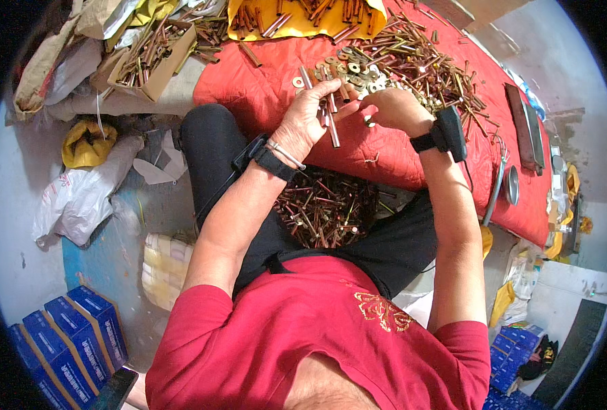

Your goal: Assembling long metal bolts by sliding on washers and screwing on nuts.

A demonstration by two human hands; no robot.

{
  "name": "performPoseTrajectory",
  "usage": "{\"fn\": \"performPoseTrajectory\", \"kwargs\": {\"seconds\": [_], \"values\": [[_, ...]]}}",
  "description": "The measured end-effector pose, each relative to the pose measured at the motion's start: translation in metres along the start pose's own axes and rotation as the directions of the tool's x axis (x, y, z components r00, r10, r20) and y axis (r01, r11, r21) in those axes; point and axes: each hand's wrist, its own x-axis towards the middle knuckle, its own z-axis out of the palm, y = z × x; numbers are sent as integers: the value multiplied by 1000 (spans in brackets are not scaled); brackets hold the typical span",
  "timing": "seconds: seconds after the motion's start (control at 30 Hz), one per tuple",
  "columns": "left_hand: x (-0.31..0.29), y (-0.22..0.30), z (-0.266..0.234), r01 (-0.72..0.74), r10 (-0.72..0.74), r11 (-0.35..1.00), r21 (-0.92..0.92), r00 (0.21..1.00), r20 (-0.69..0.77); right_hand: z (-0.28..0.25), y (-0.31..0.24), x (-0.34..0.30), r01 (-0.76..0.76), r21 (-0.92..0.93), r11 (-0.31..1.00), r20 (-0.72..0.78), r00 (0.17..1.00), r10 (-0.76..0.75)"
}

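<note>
My left hand [305, 115] is closed round several thin metal rods [335, 130], shiny and copper-toned, which stick out above and below the fingers. Close beside it, on the right, my right hand [393, 111] has its fingers curled in. A small pale-ended piece [368, 121] shows at its fingertips, too small to name. Both hands are over the near part of a red cloth [378, 154]. Just beyond them lie flat ring-shaped washers [353, 67], with a heap of copper-coloured headed pins [447, 75] spreading to the right.
Between my legs sits a pile of similar pins [327, 212]. A yellow sack [307, 24] with metal tubes lies at the far edge; an open cardboard box [150, 72] of rods is far left. Tongs [499, 181] rest at right. Blue boxes [71, 342] stand lower left.
</note>
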Motion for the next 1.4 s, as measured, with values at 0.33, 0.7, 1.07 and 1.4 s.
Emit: {"fn": "performPoseTrajectory", "kwargs": {"seconds": [0.33, 0.7, 1.07, 1.4], "values": [[-2, -4, 4, -45, 76, 968, 246, 990, -119, 29, -23, -60, -19, 786, 618, -309, 853, 420], [13, -20, -2, -50, 81, 976, 210, 987, -141, 27, -59, -52, 159, 932, 326, -312, 809, 498], [22, -40, 0, -145, 188, 971, 191, 953, -236, 22, -82, 30, 222, 605, 765, -795, 210, 569], [13, -26, 4, 62, -9, 978, 199, 966, -257, 59, 21, -50, -148, 444, 884, -671, 599, 437]]}}
